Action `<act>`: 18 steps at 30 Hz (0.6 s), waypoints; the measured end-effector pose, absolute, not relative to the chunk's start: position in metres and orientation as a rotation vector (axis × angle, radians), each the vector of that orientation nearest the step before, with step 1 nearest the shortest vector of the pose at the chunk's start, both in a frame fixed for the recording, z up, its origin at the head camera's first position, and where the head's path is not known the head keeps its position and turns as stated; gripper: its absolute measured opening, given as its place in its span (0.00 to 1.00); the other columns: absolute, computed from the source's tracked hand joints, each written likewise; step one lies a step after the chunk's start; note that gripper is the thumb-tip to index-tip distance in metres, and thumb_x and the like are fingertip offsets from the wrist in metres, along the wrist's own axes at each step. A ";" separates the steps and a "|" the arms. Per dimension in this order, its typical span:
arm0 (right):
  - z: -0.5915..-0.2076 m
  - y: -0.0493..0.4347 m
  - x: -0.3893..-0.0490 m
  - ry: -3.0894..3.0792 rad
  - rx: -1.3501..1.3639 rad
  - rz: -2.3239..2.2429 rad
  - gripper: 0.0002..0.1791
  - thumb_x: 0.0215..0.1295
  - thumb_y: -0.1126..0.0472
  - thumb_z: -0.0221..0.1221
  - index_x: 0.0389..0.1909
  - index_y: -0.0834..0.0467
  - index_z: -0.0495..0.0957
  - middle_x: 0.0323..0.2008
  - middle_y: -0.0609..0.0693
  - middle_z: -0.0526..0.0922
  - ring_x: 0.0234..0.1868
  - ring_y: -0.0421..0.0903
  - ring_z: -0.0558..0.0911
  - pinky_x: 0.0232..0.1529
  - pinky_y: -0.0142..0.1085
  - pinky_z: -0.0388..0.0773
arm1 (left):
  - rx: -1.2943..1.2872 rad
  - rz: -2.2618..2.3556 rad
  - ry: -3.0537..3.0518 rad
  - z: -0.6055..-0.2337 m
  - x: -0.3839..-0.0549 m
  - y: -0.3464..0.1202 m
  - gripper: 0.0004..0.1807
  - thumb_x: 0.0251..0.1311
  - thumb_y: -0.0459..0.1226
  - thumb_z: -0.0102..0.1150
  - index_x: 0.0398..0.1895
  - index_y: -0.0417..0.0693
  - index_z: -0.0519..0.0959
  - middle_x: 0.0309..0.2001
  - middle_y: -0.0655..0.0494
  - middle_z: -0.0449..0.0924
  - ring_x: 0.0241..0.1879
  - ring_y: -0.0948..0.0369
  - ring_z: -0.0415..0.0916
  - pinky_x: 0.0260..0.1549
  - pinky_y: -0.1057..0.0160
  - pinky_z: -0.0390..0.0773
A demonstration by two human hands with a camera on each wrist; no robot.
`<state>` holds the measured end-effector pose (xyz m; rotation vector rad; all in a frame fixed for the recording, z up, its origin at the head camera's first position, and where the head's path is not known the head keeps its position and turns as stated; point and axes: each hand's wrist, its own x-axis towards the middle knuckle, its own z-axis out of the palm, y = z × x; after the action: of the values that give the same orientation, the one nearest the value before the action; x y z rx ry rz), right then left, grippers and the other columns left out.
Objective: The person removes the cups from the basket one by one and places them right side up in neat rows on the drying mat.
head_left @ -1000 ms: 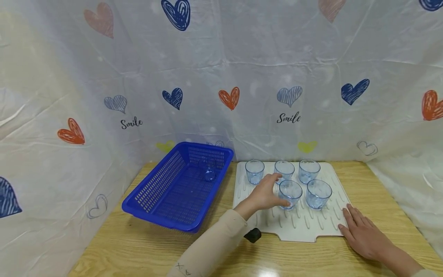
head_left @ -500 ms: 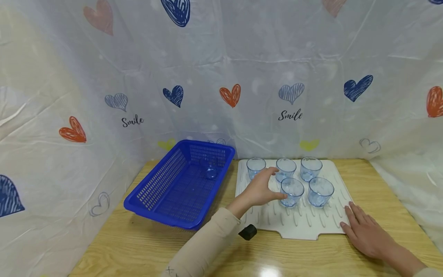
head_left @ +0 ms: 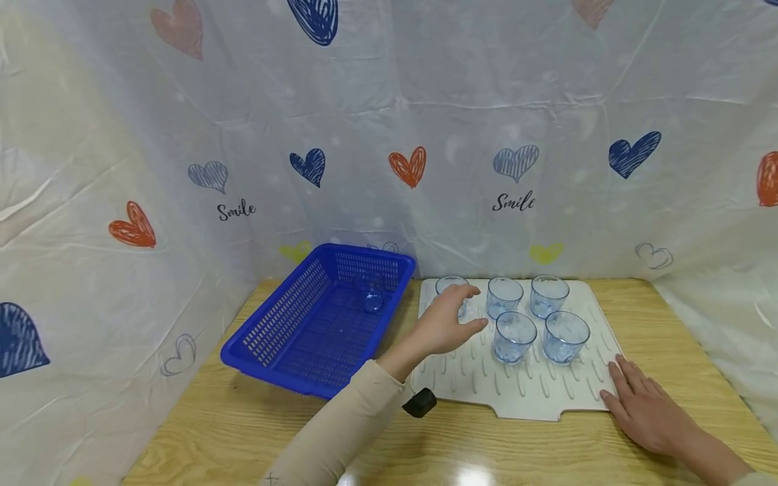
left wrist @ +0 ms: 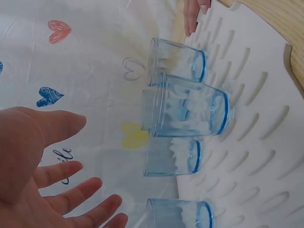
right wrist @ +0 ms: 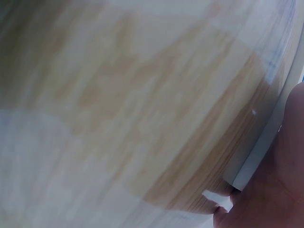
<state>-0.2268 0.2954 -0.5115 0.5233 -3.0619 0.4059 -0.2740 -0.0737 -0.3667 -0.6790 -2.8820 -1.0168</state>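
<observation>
Several clear blue-tinted glasses stand upright on a white ridged draining board (head_left: 474,381), three along the back and two in front. My left hand (head_left: 446,324) hovers over the board's left part, holding nothing, thumb and fingers spread apart. It partly hides the back left glass (head_left: 452,283). Just right of its thumb is the front left glass (head_left: 514,337), which also shows in the left wrist view as the nearest glass (left wrist: 192,107), apart from the hand. My right hand (head_left: 647,408) lies flat at the board's right front edge, fingertips touching it.
A blue plastic basket (head_left: 243,361) stands left of the board, with a clear glass (head_left: 372,297) in its far right corner. Both sit on a wooden table (head_left: 200,425). A white curtain (head_left: 365,81) printed with hearts hangs behind and along the sides.
My left hand has drawn away leftward from the front left glass, which stays on the board. The right hand keeps its place. The head view has shifted slightly.
</observation>
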 end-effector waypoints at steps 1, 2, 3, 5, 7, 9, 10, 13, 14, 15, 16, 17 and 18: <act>-0.511 0.295 -0.227 -3.058 0.525 0.399 0.39 0.82 0.47 0.45 0.71 0.80 0.58 0.73 0.79 0.55 0.72 0.77 0.57 0.66 0.72 0.56 | -0.677 -1.024 -2.878 -0.365 -0.273 -0.076 0.30 0.71 0.44 0.61 0.73 0.45 0.69 0.69 0.48 0.71 0.67 0.50 0.70 0.65 0.49 0.72; -0.511 0.295 -0.227 -3.055 0.525 0.393 0.39 0.82 0.47 0.45 0.71 0.80 0.58 0.73 0.79 0.55 0.72 0.77 0.57 0.66 0.72 0.56 | -0.677 -1.024 -2.873 -0.364 -0.273 -0.078 0.30 0.71 0.44 0.61 0.73 0.45 0.69 0.69 0.48 0.71 0.67 0.50 0.70 0.65 0.48 0.72; -0.511 0.295 -0.227 -3.054 0.525 0.388 0.39 0.82 0.47 0.45 0.71 0.80 0.58 0.72 0.79 0.55 0.72 0.77 0.57 0.66 0.72 0.56 | -0.679 -1.027 -2.868 -0.363 -0.273 -0.080 0.30 0.71 0.44 0.61 0.73 0.44 0.69 0.69 0.47 0.71 0.67 0.49 0.70 0.65 0.48 0.72; -0.511 0.295 -0.227 -3.052 0.524 0.391 0.38 0.82 0.47 0.46 0.71 0.80 0.59 0.72 0.79 0.55 0.71 0.77 0.57 0.66 0.72 0.56 | -0.683 -1.040 -2.860 -0.362 -0.272 -0.085 0.30 0.71 0.43 0.61 0.72 0.43 0.69 0.69 0.47 0.71 0.68 0.49 0.69 0.65 0.49 0.72; -0.512 0.294 -0.226 -3.052 0.523 0.392 0.38 0.82 0.47 0.46 0.71 0.80 0.59 0.72 0.79 0.55 0.71 0.78 0.57 0.66 0.72 0.57 | -0.692 -1.060 -2.852 -0.360 -0.271 -0.089 0.30 0.71 0.41 0.62 0.72 0.41 0.69 0.70 0.45 0.71 0.69 0.48 0.69 0.66 0.48 0.71; -0.512 0.294 -0.226 -3.054 0.521 0.390 0.38 0.82 0.47 0.46 0.71 0.80 0.59 0.72 0.79 0.55 0.71 0.78 0.58 0.66 0.72 0.57 | -0.694 -1.079 -2.849 -0.358 -0.270 -0.093 0.30 0.71 0.41 0.62 0.72 0.41 0.68 0.70 0.45 0.70 0.69 0.48 0.69 0.66 0.48 0.71; -0.512 0.294 -0.226 -3.055 0.520 0.388 0.38 0.82 0.47 0.46 0.71 0.80 0.59 0.72 0.79 0.55 0.71 0.78 0.58 0.65 0.72 0.57 | -0.692 -1.083 -2.848 -0.357 -0.270 -0.096 0.30 0.71 0.41 0.62 0.72 0.41 0.68 0.70 0.45 0.70 0.68 0.48 0.69 0.65 0.47 0.71; -0.512 0.293 -0.226 -3.056 0.517 0.377 0.39 0.82 0.47 0.46 0.71 0.80 0.59 0.72 0.79 0.55 0.71 0.77 0.58 0.65 0.72 0.57 | -0.679 -1.063 -2.848 -0.355 -0.269 -0.104 0.30 0.71 0.42 0.62 0.72 0.41 0.69 0.69 0.45 0.71 0.68 0.47 0.69 0.64 0.47 0.72; -0.512 0.293 -0.226 -3.058 0.515 0.377 0.39 0.82 0.47 0.46 0.71 0.80 0.59 0.72 0.79 0.55 0.71 0.77 0.58 0.65 0.72 0.57 | -0.677 -1.055 -2.844 -0.355 -0.268 -0.107 0.30 0.71 0.42 0.62 0.72 0.42 0.69 0.68 0.45 0.71 0.67 0.47 0.70 0.64 0.47 0.73; -0.512 0.293 -0.226 -3.059 0.516 0.378 0.39 0.82 0.47 0.46 0.71 0.80 0.59 0.72 0.79 0.55 0.71 0.77 0.58 0.65 0.72 0.57 | -0.680 -1.044 -2.838 -0.354 -0.268 -0.111 0.30 0.71 0.42 0.62 0.72 0.41 0.69 0.68 0.44 0.72 0.66 0.46 0.71 0.63 0.47 0.73; -0.512 0.293 -0.226 -3.060 0.517 0.376 0.39 0.82 0.47 0.46 0.71 0.80 0.59 0.72 0.79 0.55 0.71 0.77 0.58 0.65 0.72 0.57 | -0.682 -1.027 -2.831 -0.353 -0.268 -0.114 0.29 0.70 0.41 0.63 0.71 0.41 0.70 0.67 0.44 0.72 0.65 0.46 0.71 0.63 0.47 0.74; -0.512 0.293 -0.226 -3.061 0.518 0.378 0.39 0.82 0.47 0.46 0.71 0.80 0.59 0.72 0.79 0.55 0.71 0.77 0.57 0.65 0.72 0.57 | -0.684 -1.018 -2.823 -0.353 -0.267 -0.117 0.29 0.70 0.41 0.63 0.71 0.40 0.70 0.67 0.44 0.73 0.65 0.46 0.72 0.62 0.47 0.74; -0.512 0.293 -0.226 -3.063 0.519 0.378 0.39 0.82 0.47 0.46 0.71 0.80 0.59 0.72 0.79 0.55 0.71 0.77 0.57 0.65 0.72 0.57 | -0.686 -1.015 -2.812 -0.352 -0.267 -0.121 0.29 0.70 0.40 0.63 0.70 0.40 0.71 0.67 0.43 0.73 0.64 0.46 0.72 0.62 0.47 0.74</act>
<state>-0.2265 0.2929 -0.5118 0.5186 -3.0626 0.3782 -0.2667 -0.1208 -0.3519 -0.6856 -2.8122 -1.0149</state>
